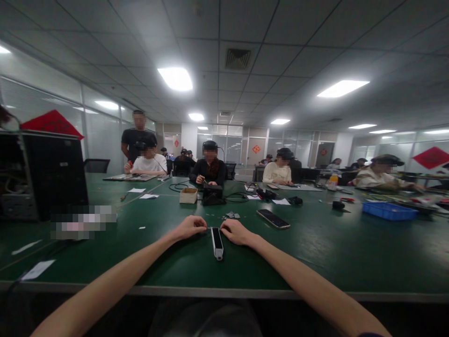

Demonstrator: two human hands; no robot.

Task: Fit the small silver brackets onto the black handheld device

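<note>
A slim, long device (217,243), white at the edges with a black top face, lies lengthwise on the green table in front of me. My left hand (191,227) is just left of its far end, fingertips pinched together; whatever they hold is too small to name. On the opposite side, my right hand (235,232) has curled, closed fingers right at the device's far right edge. Whether those fingers grip the device or something small is hidden. Small grey pieces (232,215) lie just beyond both hands.
A dark smartphone (273,218) lies to the right, with a blue tray (388,211) farther over. Ahead stand a small cardboard box (188,195) and cables. A black computer case (52,173) fills the left side. Several people sit across the green table (157,267).
</note>
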